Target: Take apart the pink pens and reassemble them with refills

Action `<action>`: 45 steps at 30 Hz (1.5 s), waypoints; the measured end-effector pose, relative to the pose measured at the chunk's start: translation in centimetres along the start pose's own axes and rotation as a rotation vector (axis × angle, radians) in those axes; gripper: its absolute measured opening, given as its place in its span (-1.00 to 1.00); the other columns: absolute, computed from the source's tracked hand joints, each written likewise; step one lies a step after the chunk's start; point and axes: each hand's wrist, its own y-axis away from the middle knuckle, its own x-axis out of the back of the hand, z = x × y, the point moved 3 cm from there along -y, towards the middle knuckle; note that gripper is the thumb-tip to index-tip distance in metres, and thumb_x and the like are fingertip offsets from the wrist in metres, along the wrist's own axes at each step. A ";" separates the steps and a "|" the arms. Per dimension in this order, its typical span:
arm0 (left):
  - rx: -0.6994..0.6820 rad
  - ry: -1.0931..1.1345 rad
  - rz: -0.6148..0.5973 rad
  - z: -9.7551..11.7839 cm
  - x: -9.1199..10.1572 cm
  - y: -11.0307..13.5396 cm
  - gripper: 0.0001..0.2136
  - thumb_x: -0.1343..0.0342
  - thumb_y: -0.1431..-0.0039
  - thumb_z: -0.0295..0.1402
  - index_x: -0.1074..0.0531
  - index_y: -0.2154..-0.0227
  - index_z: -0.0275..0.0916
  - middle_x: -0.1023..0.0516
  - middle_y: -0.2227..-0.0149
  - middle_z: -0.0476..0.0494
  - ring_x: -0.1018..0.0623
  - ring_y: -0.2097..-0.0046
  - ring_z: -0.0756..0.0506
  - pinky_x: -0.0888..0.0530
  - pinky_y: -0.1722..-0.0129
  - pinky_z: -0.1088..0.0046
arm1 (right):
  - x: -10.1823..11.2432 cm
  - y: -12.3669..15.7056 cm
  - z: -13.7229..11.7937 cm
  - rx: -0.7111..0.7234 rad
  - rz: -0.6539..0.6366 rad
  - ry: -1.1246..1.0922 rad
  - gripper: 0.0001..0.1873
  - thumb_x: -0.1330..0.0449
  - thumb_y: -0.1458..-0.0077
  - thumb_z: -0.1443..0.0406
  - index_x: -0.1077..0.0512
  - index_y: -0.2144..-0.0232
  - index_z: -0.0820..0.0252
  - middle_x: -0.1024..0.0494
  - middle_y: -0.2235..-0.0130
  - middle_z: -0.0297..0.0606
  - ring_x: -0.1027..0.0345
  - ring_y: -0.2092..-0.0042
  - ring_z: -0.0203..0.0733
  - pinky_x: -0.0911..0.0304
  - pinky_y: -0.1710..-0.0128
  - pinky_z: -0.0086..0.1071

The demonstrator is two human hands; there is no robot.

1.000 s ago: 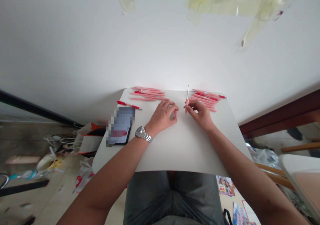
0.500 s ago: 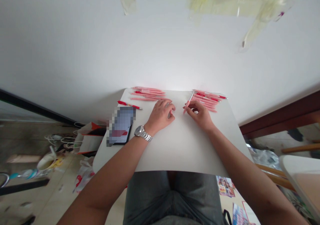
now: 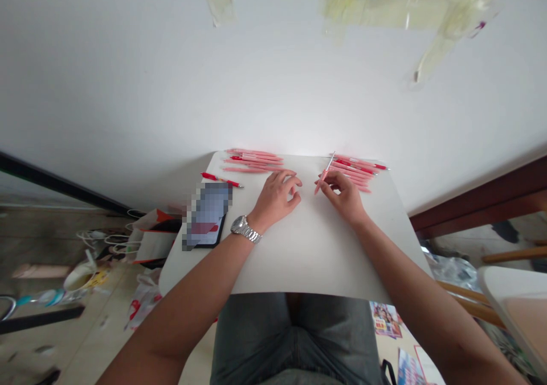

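Pink and slim, a pen barrel [image 3: 321,181] is pinched between the thumb and fingers of the person's right hand [image 3: 345,198], a thin silvery rod [image 3: 330,161] jutting from its far end. It tilts rightward over the far right part of a white, round-cornered tabletop [image 3: 307,254]. Just beside that hand, on the right, lies a cluster of slender pink and red pens [image 3: 355,167].

Across a gap to the left, I see the left hand [image 3: 277,200] loosely curled, thumb and forefinger parted. A silver metal-link wristwatch [image 3: 245,229] circles its wrist. At the far left lies a second group of mostly pink pens [image 3: 256,159]. Nearer, by the left edge, a red pen with a silver tip [image 3: 222,180] rests just beyond a black-edged smartphone [image 3: 208,214], its screen blurred.
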 end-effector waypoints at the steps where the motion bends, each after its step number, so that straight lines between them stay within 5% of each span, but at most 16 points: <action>1: 0.005 0.024 0.011 0.0 0.1 -0.1 -0.80 -0.12 -0.27 -0.48 -0.48 0.07 -0.15 -0.52 -0.04 -0.20 -0.46 -0.21 -0.23 -0.39 -0.26 0.11 | 0.0 0.0 -0.1 -0.004 -0.003 -0.001 -0.69 -0.26 -0.28 0.00 -0.49 0.14 0.08 -0.66 0.14 -0.20 -0.55 0.20 -0.15 -0.42 0.23 -0.26; 18: 0.159 0.144 0.166 -0.7 1.1 -0.4 -0.91 -0.11 -0.35 -0.38 -0.47 0.14 -0.17 -0.62 0.07 -0.16 -0.54 -0.07 -0.22 -0.41 -0.21 0.09 | -0.2 0.2 -0.6 0.009 -0.038 -0.007 -0.64 -0.23 -0.29 -0.05 -0.49 0.14 0.09 -0.62 0.22 -0.23 -0.52 0.25 -0.16 -0.41 0.24 -0.26; 23: 0.230 0.553 0.240 -0.5 1.2 -0.7 -0.84 -0.11 -0.40 -0.23 -0.47 0.10 -0.18 -0.63 0.13 -0.16 -0.61 0.01 -0.15 -0.49 -0.16 0.18 | -0.5 0.3 -0.7 0.036 -0.088 -0.005 -0.66 -0.22 -0.31 -0.03 -0.51 0.15 0.09 -0.61 0.30 -0.26 -0.48 0.31 -0.18 -0.38 0.27 -0.25; 32: 0.312 0.898 0.165 0.1 1.0 -0.8 -0.74 -0.22 -0.32 -0.10 -0.50 0.14 -0.20 -0.62 0.21 -0.13 -0.58 0.33 -0.03 -0.56 0.20 0.35 | -0.7 0.8 -1.5 0.163 -0.193 0.127 -0.73 -0.19 -0.35 0.06 -0.56 0.09 0.04 -0.61 0.28 -0.25 -0.46 0.26 -0.13 -0.37 0.24 -0.21; 45: 0.329 0.975 0.186 -0.5 0.4 -0.7 -0.73 -0.28 -0.28 -0.10 -0.56 0.20 -0.24 -0.59 0.37 -0.07 -0.58 0.36 -0.03 -0.51 0.26 0.40 | -0.8 0.9 -1.5 0.225 -0.217 0.145 -0.77 -0.18 -0.38 0.17 -0.57 0.07 0.10 -0.63 0.24 -0.21 -0.46 0.25 -0.15 -0.35 0.24 -0.24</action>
